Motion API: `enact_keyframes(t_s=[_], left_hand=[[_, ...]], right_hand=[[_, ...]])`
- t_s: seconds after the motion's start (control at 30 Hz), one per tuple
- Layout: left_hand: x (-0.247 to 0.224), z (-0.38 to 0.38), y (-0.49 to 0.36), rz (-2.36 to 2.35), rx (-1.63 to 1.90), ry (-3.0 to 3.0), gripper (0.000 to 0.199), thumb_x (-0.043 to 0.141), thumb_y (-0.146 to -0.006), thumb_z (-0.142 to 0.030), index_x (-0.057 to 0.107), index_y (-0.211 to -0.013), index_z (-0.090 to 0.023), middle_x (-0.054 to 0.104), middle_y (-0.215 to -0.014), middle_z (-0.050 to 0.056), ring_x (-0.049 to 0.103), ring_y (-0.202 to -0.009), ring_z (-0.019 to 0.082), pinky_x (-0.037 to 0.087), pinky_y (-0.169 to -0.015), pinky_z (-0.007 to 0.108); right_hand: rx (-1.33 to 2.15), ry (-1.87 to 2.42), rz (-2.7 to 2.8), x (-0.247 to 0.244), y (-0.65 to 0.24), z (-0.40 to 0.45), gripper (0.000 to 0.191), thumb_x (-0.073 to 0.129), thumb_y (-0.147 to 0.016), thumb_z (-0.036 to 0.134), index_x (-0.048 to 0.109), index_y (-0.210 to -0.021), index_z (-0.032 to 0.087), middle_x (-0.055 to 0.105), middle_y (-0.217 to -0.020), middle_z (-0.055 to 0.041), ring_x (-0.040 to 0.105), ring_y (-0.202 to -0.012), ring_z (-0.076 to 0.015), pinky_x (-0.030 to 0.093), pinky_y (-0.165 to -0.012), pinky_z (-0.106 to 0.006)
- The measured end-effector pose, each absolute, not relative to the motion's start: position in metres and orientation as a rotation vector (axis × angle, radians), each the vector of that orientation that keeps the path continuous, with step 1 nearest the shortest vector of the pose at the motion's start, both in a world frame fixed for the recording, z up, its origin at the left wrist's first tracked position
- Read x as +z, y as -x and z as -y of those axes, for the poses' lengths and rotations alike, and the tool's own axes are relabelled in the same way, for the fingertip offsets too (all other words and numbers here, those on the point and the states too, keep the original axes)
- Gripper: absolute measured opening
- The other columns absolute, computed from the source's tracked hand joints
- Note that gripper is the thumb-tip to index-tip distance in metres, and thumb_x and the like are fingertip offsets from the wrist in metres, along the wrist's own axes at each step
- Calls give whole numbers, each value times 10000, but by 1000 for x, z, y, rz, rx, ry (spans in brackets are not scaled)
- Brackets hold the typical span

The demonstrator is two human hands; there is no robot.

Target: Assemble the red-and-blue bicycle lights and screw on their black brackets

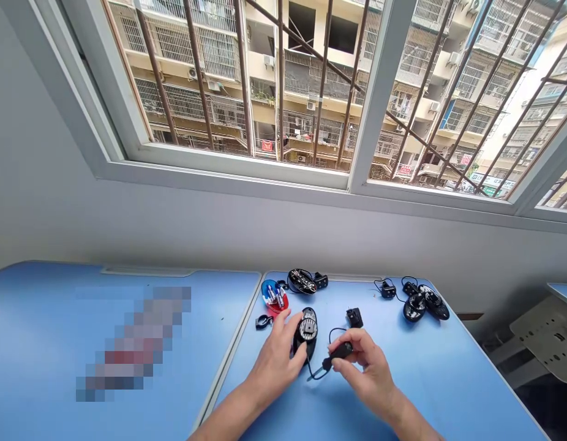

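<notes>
My left hand (278, 350) grips a black oval electronic housing (310, 316) on the blue table, thumb and fingers along its left side. A round, light-patterned part shows on the housing's upper face. My right hand (365, 366) is closed on a black-handled screwdriver (338, 354), its thin metal tip pointing down and left, apart from the housing. A thin black cable (318, 377) loops between the hands. Just beyond my right hand lies a small black box (354, 317). A black ring-shaped clip (264, 321) rests left of my left fingers.
A red and blue dish (267, 286) holding batteries stands at the back. Beside it lies another black oval unit (302, 281) with a box (320, 280). More black units (433, 302) with cables sit at the right. A blurred patch covers something on the left table (45, 331).
</notes>
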State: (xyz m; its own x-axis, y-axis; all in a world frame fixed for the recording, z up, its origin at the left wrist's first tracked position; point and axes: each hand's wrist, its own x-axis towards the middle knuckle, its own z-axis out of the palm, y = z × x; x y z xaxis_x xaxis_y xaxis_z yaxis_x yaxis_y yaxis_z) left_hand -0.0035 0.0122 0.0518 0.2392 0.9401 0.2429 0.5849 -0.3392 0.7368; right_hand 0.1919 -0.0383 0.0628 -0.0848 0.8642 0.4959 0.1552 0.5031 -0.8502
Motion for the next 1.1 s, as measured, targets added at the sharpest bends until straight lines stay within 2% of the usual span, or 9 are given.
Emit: enact_keyframes(t_s=[0.07, 0.13, 0.27, 0.37, 0.5, 0.6, 0.77, 0.9, 1.1], left_hand=[[52, -10, 2, -1380, 888, -2092, 448, 487, -808, -250, 566, -1235, -141, 479, -1368, 193, 485, -1260, 351, 522, -902, 453], [53, -7, 0, -1376, 849, -2147, 422, 501, -820, -279, 580, -1211, -142, 527, -1328, 189, 478, -1269, 349, 495, -950, 463], [58, -3, -5, -1397, 805, -2221, 383, 592, -767, -338, 605, -1099, -147, 622, -1174, 173, 572, -1109, 366, 492, -919, 503], [62, -2, -5, -1359, 768, -2245, 355, 571, -726, -236, 601, -1069, -150, 648, -1058, 138, 602, -998, 337, 516, -847, 475], [63, -3, 1, -1231, 726, -2264, 573, 488, -679, -93, 529, -1246, -164, 598, -1172, 125, 569, -1083, 293, 485, -925, 424], [62, -1, 2, -1215, 639, -2283, 640, 480, -681, -72, 485, -1311, -185, 552, -1234, 128, 553, -1108, 280, 469, -943, 401], [62, 4, -6, -1338, 539, -2300, 518, 603, -701, -186, 548, -1216, -199, 549, -1204, 130, 542, -1077, 315, 474, -895, 426], [55, 2, -9, -1282, 570, -2303, 432, 588, -711, -133, 575, -1134, -219, 602, -1096, 95, 557, -1006, 291, 477, -847, 401], [40, 0, -5, -1088, 679, -2292, 460, 609, -684, -110, 537, -1125, -219, 635, -1094, 78, 554, -963, 283, 456, -853, 410]], right_hand=[[802, 891, 1569, 61, -191, 39, 142, 657, -827, 213, 622, -964, 230, 696, -877, -39, 685, -750, -160, 610, -640, -254], [843, 860, 1574, 59, -189, 40, 162, 654, -823, 193, 628, -976, 241, 695, -888, -32, 686, -756, -159, 610, -653, -261], [903, 802, 1616, 62, -186, 43, 166, 657, -819, 190, 658, -973, 249, 679, -891, -24, 686, -738, -154, 607, -641, -261], [919, 805, 1656, 68, -187, 44, 118, 674, -814, 215, 678, -930, 240, 689, -872, -24, 686, -719, -153, 605, -636, -259], [801, 895, 1428, 75, -201, 35, 173, 697, -815, 295, 646, -963, 223, 720, -837, -40, 677, -675, -161, 605, -587, -274], [674, 973, 1141, 78, -215, 24, 257, 678, -837, 349, 608, -1045, 216, 712, -882, -60, 664, -722, -172, 606, -548, -281], [639, 998, 1041, 73, -221, 17, 287, 671, -849, 340, 602, -1108, 237, 680, -959, -59, 650, -822, -183, 620, -588, -299], [584, 913, 1156, 65, -210, 22, 271, 650, -873, 275, 615, -1142, 262, 666, -971, -45, 647, -802, -158, 621, -625, -282], [491, 850, 1330, 64, -205, 29, 340, 595, -905, 185, 565, -1230, 281, 660, -973, -42, 655, -844, -158, 634, -663, -286]])
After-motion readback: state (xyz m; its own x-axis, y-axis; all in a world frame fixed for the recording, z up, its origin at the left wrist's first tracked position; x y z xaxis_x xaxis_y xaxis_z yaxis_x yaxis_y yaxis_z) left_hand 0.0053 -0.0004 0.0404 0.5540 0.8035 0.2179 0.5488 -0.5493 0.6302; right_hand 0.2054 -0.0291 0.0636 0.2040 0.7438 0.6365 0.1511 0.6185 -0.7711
